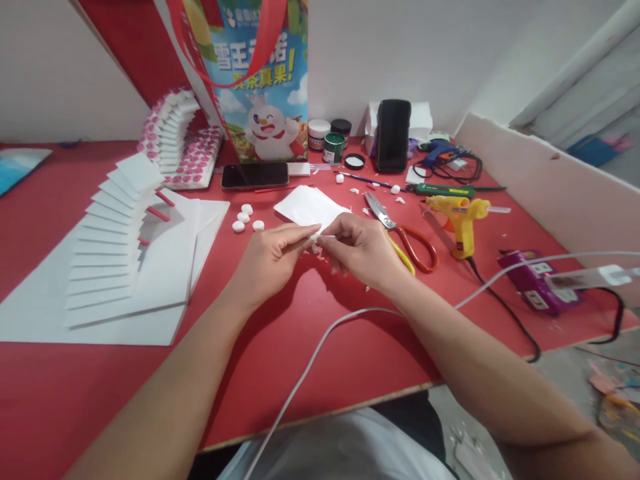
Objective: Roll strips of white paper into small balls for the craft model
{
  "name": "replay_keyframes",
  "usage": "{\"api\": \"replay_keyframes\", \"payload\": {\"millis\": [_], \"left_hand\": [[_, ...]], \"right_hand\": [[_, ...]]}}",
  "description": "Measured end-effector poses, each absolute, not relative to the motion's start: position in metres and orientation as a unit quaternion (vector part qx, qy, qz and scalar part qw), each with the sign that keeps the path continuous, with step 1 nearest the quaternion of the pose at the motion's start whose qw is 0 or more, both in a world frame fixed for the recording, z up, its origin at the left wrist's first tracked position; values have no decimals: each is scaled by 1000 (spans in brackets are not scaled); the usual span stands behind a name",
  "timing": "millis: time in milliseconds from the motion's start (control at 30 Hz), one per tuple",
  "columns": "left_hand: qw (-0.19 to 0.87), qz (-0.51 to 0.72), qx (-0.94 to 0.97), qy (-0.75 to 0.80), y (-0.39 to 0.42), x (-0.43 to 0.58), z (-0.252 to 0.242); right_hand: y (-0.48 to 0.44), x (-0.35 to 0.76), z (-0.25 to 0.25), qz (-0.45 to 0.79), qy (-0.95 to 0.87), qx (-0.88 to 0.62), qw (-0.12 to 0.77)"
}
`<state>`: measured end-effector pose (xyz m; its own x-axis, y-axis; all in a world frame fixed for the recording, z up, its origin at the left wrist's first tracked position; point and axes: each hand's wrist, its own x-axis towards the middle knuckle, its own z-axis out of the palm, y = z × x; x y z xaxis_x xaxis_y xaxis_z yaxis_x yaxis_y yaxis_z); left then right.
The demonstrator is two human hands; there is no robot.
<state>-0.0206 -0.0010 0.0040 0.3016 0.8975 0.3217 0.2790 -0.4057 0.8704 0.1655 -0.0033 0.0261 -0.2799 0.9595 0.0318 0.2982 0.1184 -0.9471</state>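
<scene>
My left hand [273, 257] and my right hand [364, 250] meet above the red table, both closed. Thumbs and fingertips pinch a small white piece [315, 238], mostly covered by the fingers; its exact kind is hard to make out. Just behind the fingertips lies a white paper sheet [311, 205]. Several small rounded white pieces [243, 217] sit left of it, close to my left hand. White scraps [320, 257] are scattered under my fingers. Scissors [403, 233] with red and yellow handles lie partly open beside my right hand.
A staircase-like white board model [107, 247] stands on white sheets at left. A phone [255, 175] lies before a printed bag [270, 113]. At right are a yellow glue gun [460, 217], a green-handled tool [443, 191] and a purple power strip [537, 280]. A white cable [320, 353] crosses the front.
</scene>
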Motion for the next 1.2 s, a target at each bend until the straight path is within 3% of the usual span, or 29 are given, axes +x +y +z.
{"api": "replay_keyframes", "payload": {"millis": [200, 300, 567, 767, 967, 1200], "left_hand": [[511, 460, 568, 453, -3, -11, -1], [532, 469, 541, 452, -4, -7, 0], [416, 467, 634, 455, -7, -5, 11], [329, 454, 710, 426, -5, -11, 11], [218, 454, 768, 395, -2, -21, 10], [172, 422, 822, 342, -1, -21, 10]], "right_hand": [[-6, 163, 27, 419, -662, -501, 369], [-7, 162, 27, 415, -659, -502, 376], [4, 163, 26, 624, -456, -449, 449], [4, 165, 27, 650, -429, -431, 456], [13, 171, 31, 788, -294, -423, 339], [12, 172, 35, 832, -255, -381, 312]]}}
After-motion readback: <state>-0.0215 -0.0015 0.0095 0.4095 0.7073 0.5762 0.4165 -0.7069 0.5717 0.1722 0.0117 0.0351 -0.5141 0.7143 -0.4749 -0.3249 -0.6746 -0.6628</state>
